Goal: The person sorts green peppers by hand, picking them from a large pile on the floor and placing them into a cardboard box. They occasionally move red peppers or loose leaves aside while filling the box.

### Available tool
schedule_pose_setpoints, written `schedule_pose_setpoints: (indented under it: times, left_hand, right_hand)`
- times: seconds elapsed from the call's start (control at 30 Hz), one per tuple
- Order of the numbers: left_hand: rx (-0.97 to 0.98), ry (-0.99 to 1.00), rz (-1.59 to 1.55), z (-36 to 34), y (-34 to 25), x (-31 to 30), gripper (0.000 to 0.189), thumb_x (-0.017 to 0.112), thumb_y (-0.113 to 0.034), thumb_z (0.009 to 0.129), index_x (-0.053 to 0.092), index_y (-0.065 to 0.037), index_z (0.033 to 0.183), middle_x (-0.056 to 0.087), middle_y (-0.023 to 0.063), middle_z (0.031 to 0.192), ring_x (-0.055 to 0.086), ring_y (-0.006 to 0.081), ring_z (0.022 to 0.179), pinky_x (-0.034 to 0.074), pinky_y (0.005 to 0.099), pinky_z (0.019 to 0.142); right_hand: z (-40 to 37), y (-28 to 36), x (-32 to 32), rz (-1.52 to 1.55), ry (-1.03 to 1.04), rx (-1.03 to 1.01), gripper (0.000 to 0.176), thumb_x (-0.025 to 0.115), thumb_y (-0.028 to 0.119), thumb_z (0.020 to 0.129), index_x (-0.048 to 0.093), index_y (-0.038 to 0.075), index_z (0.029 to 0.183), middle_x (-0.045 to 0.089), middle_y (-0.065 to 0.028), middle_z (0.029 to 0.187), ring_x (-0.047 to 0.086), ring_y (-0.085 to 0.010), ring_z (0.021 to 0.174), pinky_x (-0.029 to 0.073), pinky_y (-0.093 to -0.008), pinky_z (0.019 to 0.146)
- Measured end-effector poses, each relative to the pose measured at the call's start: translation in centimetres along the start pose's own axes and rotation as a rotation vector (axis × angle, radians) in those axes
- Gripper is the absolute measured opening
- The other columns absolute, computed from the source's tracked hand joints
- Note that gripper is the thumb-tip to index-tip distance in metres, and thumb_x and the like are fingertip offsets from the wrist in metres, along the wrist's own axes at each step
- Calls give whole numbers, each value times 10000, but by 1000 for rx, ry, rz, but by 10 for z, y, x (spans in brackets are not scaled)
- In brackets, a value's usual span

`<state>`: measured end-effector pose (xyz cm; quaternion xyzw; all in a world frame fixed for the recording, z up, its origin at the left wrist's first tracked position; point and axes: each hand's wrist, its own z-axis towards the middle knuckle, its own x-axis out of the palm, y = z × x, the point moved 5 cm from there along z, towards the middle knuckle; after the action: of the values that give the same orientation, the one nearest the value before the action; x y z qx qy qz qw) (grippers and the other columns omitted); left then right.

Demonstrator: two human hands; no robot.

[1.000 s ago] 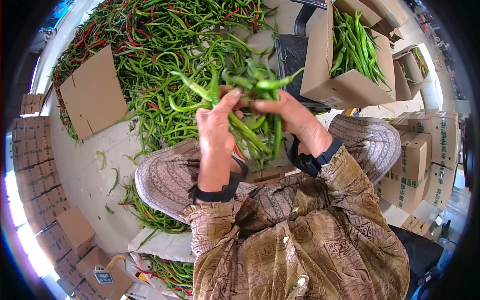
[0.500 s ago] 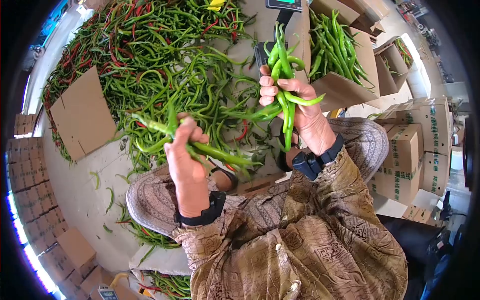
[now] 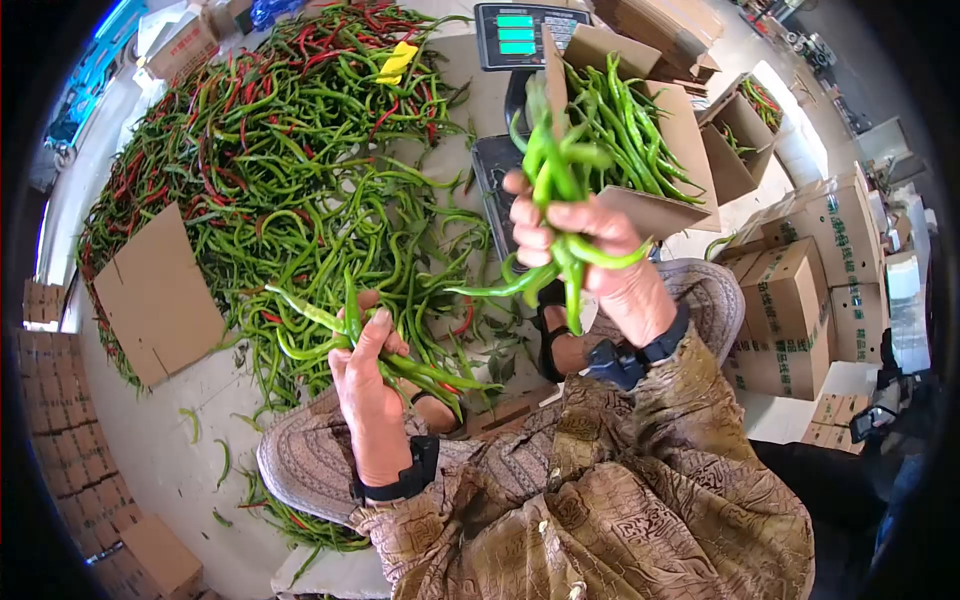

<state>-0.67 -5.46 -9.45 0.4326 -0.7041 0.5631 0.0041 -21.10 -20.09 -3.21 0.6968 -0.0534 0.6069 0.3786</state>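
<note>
My left hand (image 3: 368, 400) is closed around a few green chili peppers (image 3: 318, 312), whose ends stick out on both sides of the fingers. In my right hand (image 3: 600, 245) is a fuller bunch of green chili peppers (image 3: 550, 165), gripped around the middle; its upper tips are blurred by motion. Both hands are held up above the near edge of a large pile of green and red chili peppers (image 3: 300, 150) on the floor. Just behind my right hand stands an open cardboard box (image 3: 660, 213) with long green peppers (image 3: 630, 125) in it.
A digital scale with a lit display (image 3: 517, 35) stands behind the box. A cardboard sheet (image 3: 160, 295) leans on the pile's left side, and a yellow item (image 3: 398, 62) lies on top. Closed printed cartons (image 3: 785, 310) are stacked right; more cartons (image 3: 70, 410) line the left.
The view has tilted up, showing more of the scale display. My right hand has shifted slightly with its bunch, near the box; my left hand still grips its peppers and is steadier.
</note>
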Motion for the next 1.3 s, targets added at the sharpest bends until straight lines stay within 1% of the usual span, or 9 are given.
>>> schedule_pose_setpoints:
  times: [0.3,0.43,0.7,0.83,0.9,0.97,1.07,1.17,1.3]
  left_hand:
    - [-27,12,17,1,11,2,378,685,-92,827,564,0,1173,568,12,808,472,86,638,425,232,575]
    - [-39,-43,54,0,13,6,344,683,-87,825,577,-15,1144,573,18,797,483,86,614,433,226,550]
    - [-49,4,75,4,20,9,348,674,-96,831,561,-13,1150,555,21,789,486,88,620,439,227,550]
    - [-56,-9,148,5,23,13,343,666,-92,831,565,-13,1149,551,19,797,489,85,619,436,219,546]
    - [-52,0,203,4,24,14,338,662,-87,831,566,-14,1147,551,19,802,488,85,620,437,224,549]
    - [-79,36,185,6,27,12,374,671,-95,842,544,-13,1185,543,15,805,477,82,636,429,221,568]
    - [-104,11,135,5,30,13,376,648,-106,859,531,-11,1204,542,16,825,474,86,656,425,234,592]
    - [-172,154,-248,8,31,16,458,631,-64,843,486,6,1272,561,70,938,477,127,734,433,262,657]
    - [-192,128,-230,6,27,29,429,597,-97,888,442,2,1275,520,41,910,458,117,736,385,279,660]
  right_hand:
    - [-9,149,42,-119,1,-205,404,576,147,918,461,-93,1221,542,-120,1017,562,-155,839,488,-275,740]
    - [-20,194,30,-760,-279,-490,251,629,144,865,601,1,1070,645,-84,878,601,-158,802,502,-287,757]
    - [-32,221,0,-1285,-686,-506,426,640,148,848,527,80,1252,620,-37,914,589,-141,747,483,-270,681]
    - [-25,208,-70,-1267,-749,-58,510,684,152,815,503,80,1287,594,-49,979,582,-156,891,474,-291,775]
    - [-18,198,-83,-1672,-509,115,543,738,240,775,531,59,1243,608,-71,986,601,-178,871,487,-325,726]
    - [-28,208,-95,-2069,-725,43,568,759,323,735,569,20,1177,642,-102,956,626,-219,833,498,-356,710]
    - [-40,216,-77,-2146,-798,141,370,728,336,702,563,5,717,587,-182,686,611,-308,690,450,-443,638]
    - [-49,192,-25,-2334,-679,43,313,686,296,778,623,16,903,634,-184,775,635,-300,738,483,-418,661]
    - [-48,97,24,-1655,-336,166,337,619,139,905,573,14,1214,651,-95,1080,607,-163,1027,472,-290,909]
